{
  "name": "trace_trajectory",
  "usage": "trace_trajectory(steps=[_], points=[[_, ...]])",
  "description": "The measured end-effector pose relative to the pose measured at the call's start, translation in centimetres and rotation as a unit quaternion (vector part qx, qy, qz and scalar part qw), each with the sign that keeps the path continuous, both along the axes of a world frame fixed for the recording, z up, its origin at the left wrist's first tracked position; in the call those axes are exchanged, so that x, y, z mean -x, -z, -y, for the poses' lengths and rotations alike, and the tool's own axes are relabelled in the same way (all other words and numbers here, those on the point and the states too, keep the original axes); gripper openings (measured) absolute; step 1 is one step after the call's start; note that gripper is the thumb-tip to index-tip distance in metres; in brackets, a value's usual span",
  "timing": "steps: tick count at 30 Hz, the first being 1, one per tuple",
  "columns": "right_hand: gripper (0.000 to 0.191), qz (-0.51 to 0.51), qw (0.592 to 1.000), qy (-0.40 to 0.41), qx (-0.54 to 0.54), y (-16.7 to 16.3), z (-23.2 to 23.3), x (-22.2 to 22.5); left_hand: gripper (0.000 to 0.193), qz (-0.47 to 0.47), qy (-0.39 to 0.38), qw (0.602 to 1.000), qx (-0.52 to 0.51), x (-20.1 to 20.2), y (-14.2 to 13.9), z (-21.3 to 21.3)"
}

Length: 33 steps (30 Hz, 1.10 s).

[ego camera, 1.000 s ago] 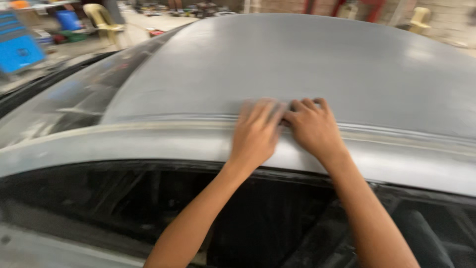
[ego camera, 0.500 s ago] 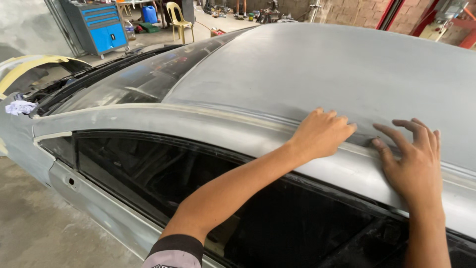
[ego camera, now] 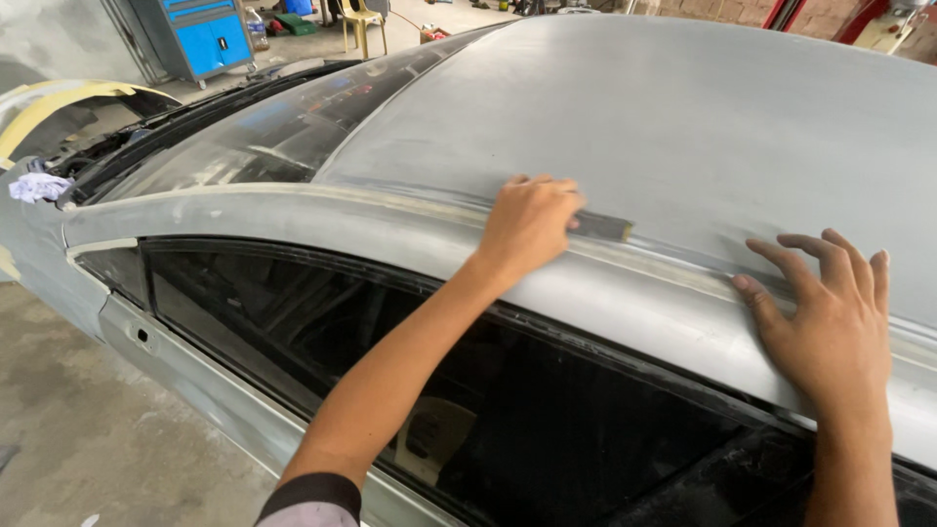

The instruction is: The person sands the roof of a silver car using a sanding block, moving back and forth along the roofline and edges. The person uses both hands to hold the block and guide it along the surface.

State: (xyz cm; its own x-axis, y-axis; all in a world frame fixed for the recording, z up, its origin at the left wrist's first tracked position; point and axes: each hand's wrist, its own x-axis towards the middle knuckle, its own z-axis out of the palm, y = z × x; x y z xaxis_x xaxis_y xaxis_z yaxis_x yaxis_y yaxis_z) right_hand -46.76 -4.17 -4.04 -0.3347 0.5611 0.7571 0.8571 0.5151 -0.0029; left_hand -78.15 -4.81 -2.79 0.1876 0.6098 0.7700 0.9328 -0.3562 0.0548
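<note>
A sanded grey car roof (ego camera: 683,117) fills the upper view, with a rounded roof rail (ego camera: 390,220) above an open side window. My left hand (ego camera: 527,226) presses a small dark piece of sandpaper (ego camera: 603,226) onto the seam between rail and roof; the paper sticks out to the right of my fingers. My right hand (ego camera: 830,312) lies flat with fingers spread on the rail farther right, holding nothing.
The windscreen (ego camera: 244,137) slopes down to the left. A crumpled white rag (ego camera: 39,185) lies near the bonnet edge. At the back stand a blue tool cabinet (ego camera: 210,39) and a yellow plastic chair (ego camera: 363,18). Concrete floor (ego camera: 88,439) lies lower left.
My hands, side by side a second ago, have drawn apart. The left hand has slid left along the seam with the sandpaper; the right hand stays on the rail.
</note>
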Motion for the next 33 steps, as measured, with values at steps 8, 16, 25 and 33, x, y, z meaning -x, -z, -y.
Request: trace_trajectory(steps=[8, 16, 25, 33], points=[[0.042, -0.007, 1.000, -0.001, 0.004, -0.6, 0.5, 0.0, 0.009, -0.005, -0.001, 0.997, -0.073, 4.0, -1.0, 2.5], [0.046, 0.021, 0.999, 0.031, 0.008, -1.1, 0.6, 0.3, 0.013, -0.007, -0.050, 0.994, -0.092, 8.4, -0.6, 2.1], [0.043, 0.003, 0.999, 0.019, 0.027, -1.3, 1.0, 0.6, 0.016, 0.023, -0.070, 0.994, -0.086, 11.5, 0.2, 2.1], [0.047, -0.004, 0.999, 0.014, 0.034, -1.8, 1.1, 0.7, 0.015, 0.019, -0.046, 0.997, -0.058, 10.0, 0.0, 1.1]])
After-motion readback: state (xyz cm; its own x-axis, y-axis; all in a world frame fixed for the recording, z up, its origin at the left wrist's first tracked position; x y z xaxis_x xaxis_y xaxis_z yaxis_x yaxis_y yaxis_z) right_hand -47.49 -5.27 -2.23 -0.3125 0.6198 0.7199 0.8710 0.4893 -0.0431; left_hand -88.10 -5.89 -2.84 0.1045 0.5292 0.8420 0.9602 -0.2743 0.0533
